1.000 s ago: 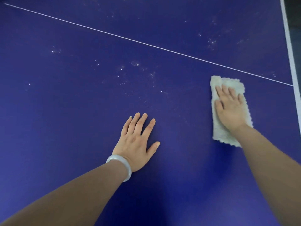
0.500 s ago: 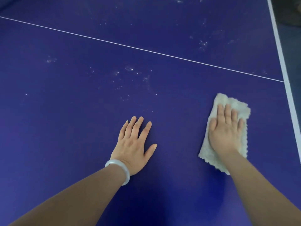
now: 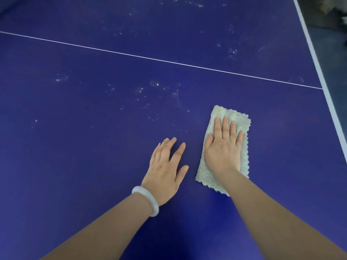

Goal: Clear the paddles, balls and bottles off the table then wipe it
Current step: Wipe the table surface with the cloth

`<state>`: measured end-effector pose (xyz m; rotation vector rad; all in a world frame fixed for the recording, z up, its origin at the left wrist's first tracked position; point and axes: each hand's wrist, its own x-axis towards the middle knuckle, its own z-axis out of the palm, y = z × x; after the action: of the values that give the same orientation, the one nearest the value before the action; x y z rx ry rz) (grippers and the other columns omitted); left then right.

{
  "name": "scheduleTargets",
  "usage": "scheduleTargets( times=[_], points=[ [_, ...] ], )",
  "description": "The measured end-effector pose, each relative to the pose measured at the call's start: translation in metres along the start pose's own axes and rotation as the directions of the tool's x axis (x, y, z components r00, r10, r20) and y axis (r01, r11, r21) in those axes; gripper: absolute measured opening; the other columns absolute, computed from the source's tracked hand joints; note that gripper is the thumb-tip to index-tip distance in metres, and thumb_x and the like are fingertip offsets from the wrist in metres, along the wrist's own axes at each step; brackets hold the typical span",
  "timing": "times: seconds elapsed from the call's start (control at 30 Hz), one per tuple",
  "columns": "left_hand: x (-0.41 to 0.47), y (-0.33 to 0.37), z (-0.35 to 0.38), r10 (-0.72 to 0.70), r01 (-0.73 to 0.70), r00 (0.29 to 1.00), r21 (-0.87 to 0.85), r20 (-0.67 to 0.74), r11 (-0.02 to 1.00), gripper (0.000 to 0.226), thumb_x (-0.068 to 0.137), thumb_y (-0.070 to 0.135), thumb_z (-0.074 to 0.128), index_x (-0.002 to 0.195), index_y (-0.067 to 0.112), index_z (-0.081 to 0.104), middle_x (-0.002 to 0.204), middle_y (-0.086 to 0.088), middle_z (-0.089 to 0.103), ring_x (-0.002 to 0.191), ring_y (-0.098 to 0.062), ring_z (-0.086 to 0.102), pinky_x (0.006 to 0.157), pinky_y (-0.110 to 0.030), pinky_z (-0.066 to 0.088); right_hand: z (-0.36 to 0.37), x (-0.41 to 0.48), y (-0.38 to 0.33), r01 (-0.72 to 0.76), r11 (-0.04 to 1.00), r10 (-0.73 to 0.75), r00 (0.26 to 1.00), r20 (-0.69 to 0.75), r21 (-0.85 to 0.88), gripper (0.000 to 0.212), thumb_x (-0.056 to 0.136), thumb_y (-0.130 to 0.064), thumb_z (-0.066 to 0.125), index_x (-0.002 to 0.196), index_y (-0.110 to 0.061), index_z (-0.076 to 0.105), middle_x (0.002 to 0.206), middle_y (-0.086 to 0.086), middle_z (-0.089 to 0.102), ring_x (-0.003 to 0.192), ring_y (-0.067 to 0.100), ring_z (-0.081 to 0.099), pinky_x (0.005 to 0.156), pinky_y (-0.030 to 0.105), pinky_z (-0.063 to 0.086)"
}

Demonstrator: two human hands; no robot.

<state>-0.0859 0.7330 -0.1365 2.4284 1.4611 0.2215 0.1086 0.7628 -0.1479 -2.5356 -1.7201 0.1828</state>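
Right hand flat, fingers straight, pressing cloth on table; left hand flat beside it, holding nothing. No readable writing.

You have one blue table-tennis table, one fluffy beige cloth and one white bangle. Two hands show: your left hand and right hand. Two white markings: one thin line, one edge stripe.

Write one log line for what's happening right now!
step: wiping table | right hand: pressed flat on cloth | left hand: flat on table | white specks: beyond cloth
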Motion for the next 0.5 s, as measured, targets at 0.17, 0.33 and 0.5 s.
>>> scheduleTargets(
  times=[0.17,0.33,0.5],
  points=[
    [-0.018,-0.086,-0.031,-0.165,0.172,0.983,0.080,-0.087,0.982,0.069,0.097,0.054,0.025,0.149,0.011,0.039,0.154,-0.015,0.030,0.147,-0.033,0.022,0.122,-0.047,0.011,-0.002,-0.001,-0.002,-0.020,1.000,0.020,1.000,0.004,-0.007,0.059,0.103,-0.038,0.010,0.158,-0.024,-0.002,0.166,0.000,-0.005,0.153,0.021,-0.009,0.123,0.048,-0.005],
    [-0.017,-0.145,-0.044,-0.282,0.284,0.959,0.184,-0.038,0.941,0.075,0.095,0.060,0.014,0.155,0.017,0.026,0.158,-0.016,0.024,0.149,-0.033,0.015,0.122,-0.049,0.009,-0.001,0.001,-0.002,-0.018,0.999,0.019,1.000,0.010,-0.032,0.060,0.101,-0.039,0.009,0.158,-0.025,-0.002,0.166,-0.001,-0.004,0.153,0.020,-0.008,0.123,0.046,-0.005],
    [-0.016,-0.145,-0.042,-0.285,0.287,0.958,0.239,-0.043,0.928,0.071,0.097,0.057,0.010,0.156,0.019,0.020,0.160,-0.014,0.022,0.150,-0.031,0.012,0.123,-0.049,0.009,0.001,-0.004,-0.017,-0.156,0.987,0.156,0.988,-0.012,-0.024,0.059,0.102,-0.037,0.011,0.158,-0.023,-0.001,0.166,0.001,-0.003,0.153,0.022,-0.007,0.123,0.049,-0.004]
  ],
)
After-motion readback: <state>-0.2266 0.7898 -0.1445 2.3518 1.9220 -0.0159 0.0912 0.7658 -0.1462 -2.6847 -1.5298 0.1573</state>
